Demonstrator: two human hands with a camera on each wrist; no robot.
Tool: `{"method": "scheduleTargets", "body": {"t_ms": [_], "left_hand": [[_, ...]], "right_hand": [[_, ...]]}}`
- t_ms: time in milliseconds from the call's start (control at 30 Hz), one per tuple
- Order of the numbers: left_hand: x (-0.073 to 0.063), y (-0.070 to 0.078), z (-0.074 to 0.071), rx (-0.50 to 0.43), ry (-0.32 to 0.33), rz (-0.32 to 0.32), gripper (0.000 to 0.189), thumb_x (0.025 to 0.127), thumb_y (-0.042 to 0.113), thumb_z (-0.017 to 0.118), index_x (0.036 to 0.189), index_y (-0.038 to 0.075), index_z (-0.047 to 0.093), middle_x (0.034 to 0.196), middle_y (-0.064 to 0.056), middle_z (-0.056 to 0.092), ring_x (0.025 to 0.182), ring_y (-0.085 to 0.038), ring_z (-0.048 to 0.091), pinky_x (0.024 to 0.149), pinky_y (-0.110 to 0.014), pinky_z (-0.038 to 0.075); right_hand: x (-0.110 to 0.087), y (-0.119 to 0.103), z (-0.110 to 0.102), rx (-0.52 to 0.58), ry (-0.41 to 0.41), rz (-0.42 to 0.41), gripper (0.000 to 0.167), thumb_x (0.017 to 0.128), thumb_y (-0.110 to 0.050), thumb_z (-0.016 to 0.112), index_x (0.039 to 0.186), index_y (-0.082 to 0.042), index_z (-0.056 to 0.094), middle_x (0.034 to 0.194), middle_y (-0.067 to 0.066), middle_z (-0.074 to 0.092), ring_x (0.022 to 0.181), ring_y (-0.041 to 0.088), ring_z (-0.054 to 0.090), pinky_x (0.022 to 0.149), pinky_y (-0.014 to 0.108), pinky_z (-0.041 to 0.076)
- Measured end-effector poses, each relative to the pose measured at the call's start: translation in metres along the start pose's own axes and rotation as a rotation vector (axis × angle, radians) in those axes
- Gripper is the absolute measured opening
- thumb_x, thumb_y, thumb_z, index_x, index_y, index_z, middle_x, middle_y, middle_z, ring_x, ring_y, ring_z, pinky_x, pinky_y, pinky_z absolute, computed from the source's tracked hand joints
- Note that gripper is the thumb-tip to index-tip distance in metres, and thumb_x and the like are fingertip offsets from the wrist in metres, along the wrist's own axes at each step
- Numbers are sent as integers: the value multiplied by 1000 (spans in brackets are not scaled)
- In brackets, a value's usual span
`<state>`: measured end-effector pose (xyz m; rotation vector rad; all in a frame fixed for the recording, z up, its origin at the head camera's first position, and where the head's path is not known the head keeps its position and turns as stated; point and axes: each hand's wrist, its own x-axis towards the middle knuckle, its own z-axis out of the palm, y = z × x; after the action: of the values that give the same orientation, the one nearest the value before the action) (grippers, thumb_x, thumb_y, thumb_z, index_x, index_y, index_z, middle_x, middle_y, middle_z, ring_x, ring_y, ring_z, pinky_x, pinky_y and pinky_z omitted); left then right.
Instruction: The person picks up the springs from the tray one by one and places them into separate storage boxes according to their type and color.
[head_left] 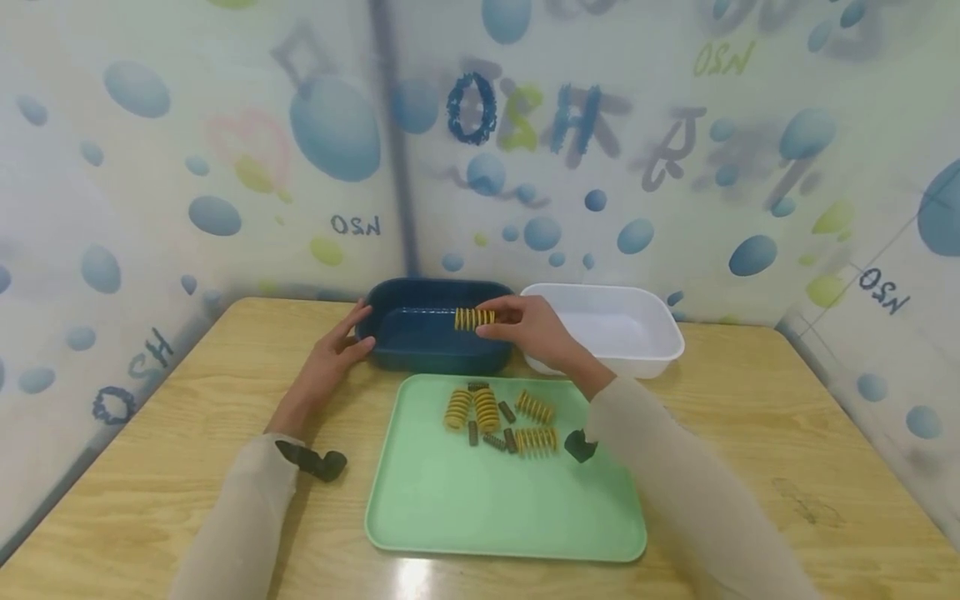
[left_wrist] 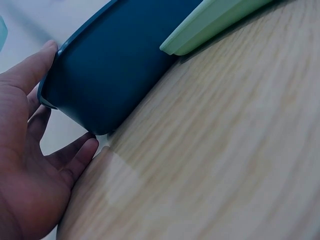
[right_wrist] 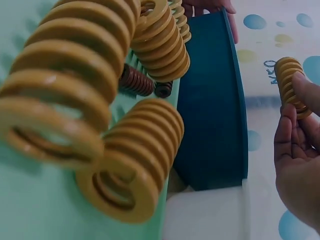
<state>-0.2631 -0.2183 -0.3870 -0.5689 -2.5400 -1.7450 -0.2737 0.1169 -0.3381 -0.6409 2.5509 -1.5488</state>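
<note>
My right hand (head_left: 536,329) pinches a yellow coil spring (head_left: 474,319) between thumb and fingers, over the right part of the dark blue bin (head_left: 442,360). In the right wrist view the same spring (right_wrist: 289,82) juts from the fingertips. My left hand (head_left: 330,358) holds the bin's left end, thumb near the front corner and fingers along the side. The left wrist view has this hand (left_wrist: 30,150) with its fingers spread round the bin's end wall (left_wrist: 100,80). Several more yellow springs (head_left: 536,440) and several small dark brown springs (head_left: 495,442) lie on a light green tray (head_left: 495,517).
A white bin (head_left: 641,365) stands right of the blue one, partly behind my right wrist. Both bins are at the table's back edge, close to a patterned wall covering (head_left: 510,208). The tray lies in front of them on the wooden table (head_left: 750,433).
</note>
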Motion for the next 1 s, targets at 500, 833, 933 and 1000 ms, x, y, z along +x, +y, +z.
{"method": "scheduleTargets", "body": {"t_ms": [500, 833, 933, 1000], "left_hand": [[7, -22, -3, -12, 17, 8, 58, 98, 24, 56, 150, 15, 33, 159, 5, 14, 130, -39, 37, 105, -44, 30], [10, -35, 0, -37, 38, 40, 56, 98, 21, 56, 150, 17, 35, 158, 7, 16, 129, -37, 40, 96, -21, 35], [10, -35, 0, -48, 38, 34, 56, 98, 21, 56, 150, 18, 35, 158, 9, 16, 127, -36, 41, 94, -20, 36], [10, -33, 0, -47, 35, 30, 57, 98, 21, 56, 150, 18, 34, 158, 8, 16, 127, -36, 42, 94, -20, 36]], "right_hand": [[27, -6, 22, -20, 12, 77, 41, 85, -37, 72, 122, -22, 65, 110, -5, 63, 99, 14, 58, 83, 40, 49], [49, 0, 34, -32, 56, 141, 40, 83, -37, 74, 119, -23, 67, 110, -5, 63, 99, 15, 57, 82, 38, 49], [52, -2, 36, -51, 34, 123, 40, 84, -37, 73, 121, -22, 66, 110, -5, 63, 100, 15, 57, 82, 38, 49], [54, -3, 38, -54, 26, 112, 40, 84, -37, 73, 121, -22, 66, 110, -5, 63, 100, 15, 58, 82, 38, 49]]}}
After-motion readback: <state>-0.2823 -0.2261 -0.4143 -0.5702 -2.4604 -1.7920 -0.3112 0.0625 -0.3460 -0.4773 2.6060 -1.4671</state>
